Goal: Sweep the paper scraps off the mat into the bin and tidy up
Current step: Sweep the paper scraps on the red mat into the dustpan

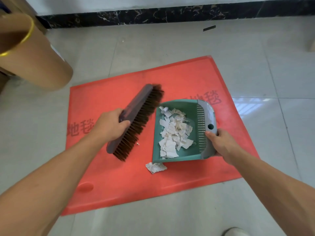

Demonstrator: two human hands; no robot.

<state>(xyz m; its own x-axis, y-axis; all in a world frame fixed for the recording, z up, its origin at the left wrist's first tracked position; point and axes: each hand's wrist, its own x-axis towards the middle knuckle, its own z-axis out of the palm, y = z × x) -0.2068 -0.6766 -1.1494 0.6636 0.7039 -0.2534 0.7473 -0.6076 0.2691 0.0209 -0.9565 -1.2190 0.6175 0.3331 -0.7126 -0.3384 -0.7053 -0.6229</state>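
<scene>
A red mat lies on the tiled floor. On it sits a green dustpan with a grey back edge, holding a heap of white paper scraps. My right hand grips the dustpan's grey back. My left hand holds a grey brush with brown bristles, lifted and tilted just left of the pan's open side. One crumpled scrap lies on the mat by the pan's near corner. A tiny fleck lies under the brush.
A tall brown cardboard bin with a yellow rim band stands at the upper left, off the mat. A dark marble skirting runs along the wall. A small dark strip lies on the tiles beyond the mat. A white shoe tip shows at the bottom right.
</scene>
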